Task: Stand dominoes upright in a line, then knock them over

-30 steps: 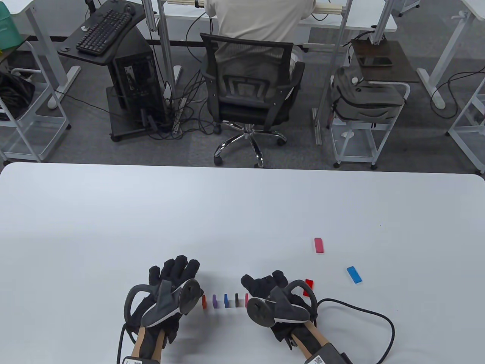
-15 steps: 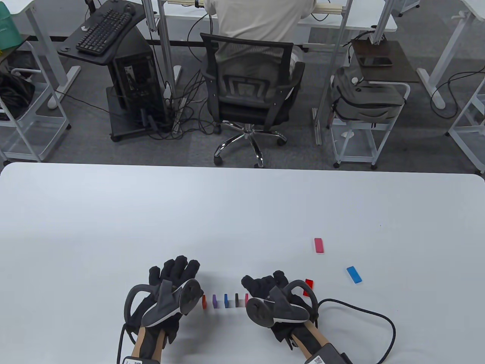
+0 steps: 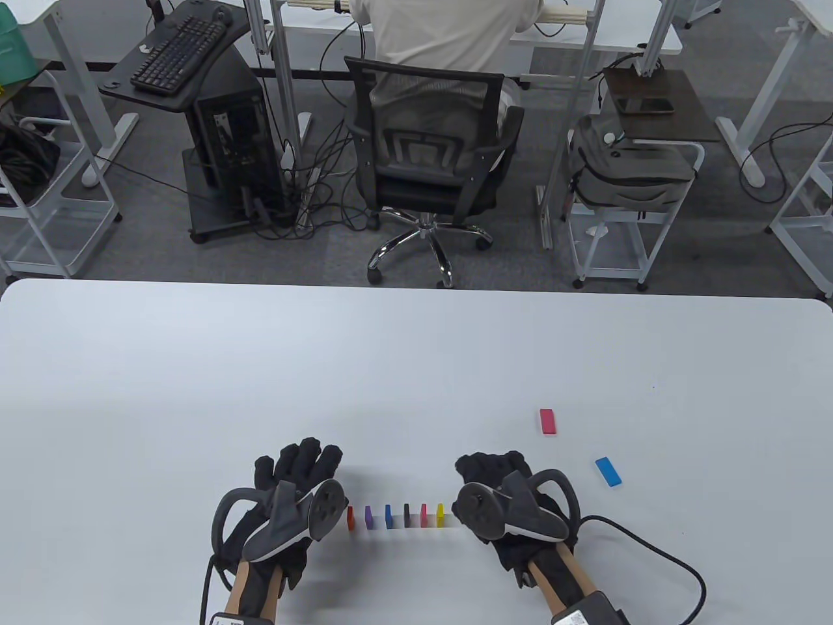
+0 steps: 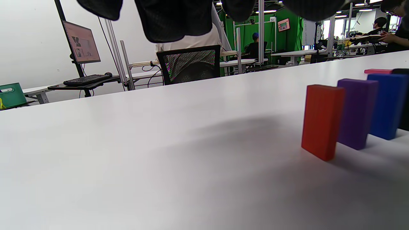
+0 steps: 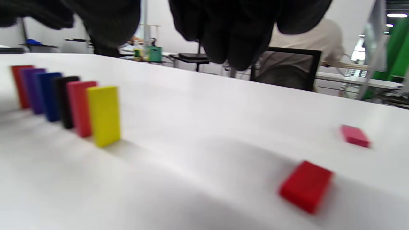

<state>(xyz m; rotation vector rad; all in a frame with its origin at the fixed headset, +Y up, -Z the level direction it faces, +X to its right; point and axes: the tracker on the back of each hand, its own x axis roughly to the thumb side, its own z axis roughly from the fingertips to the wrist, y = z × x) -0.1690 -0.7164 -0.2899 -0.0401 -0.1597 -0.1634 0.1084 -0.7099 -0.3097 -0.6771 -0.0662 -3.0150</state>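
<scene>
**Six up, three flat**

Wide white table (image 3: 416,364) carries my line. Both grips, left hand (image 3: 286,501) and right hand (image 3: 514,501), hang released, empty. Upright yellow plastic domino (image 3: 440,513) stands just beside my right; a careless brush could topple the row early.

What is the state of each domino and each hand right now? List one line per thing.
Orange, purple, blue, black, pink, yellow dominoes: upright in a row.
Red domino: lying flat.
Pink domino: lying flat.
Blue domino: lying flat.
Left hand: open, holding nothing.
Right hand: holding nothing.
</scene>
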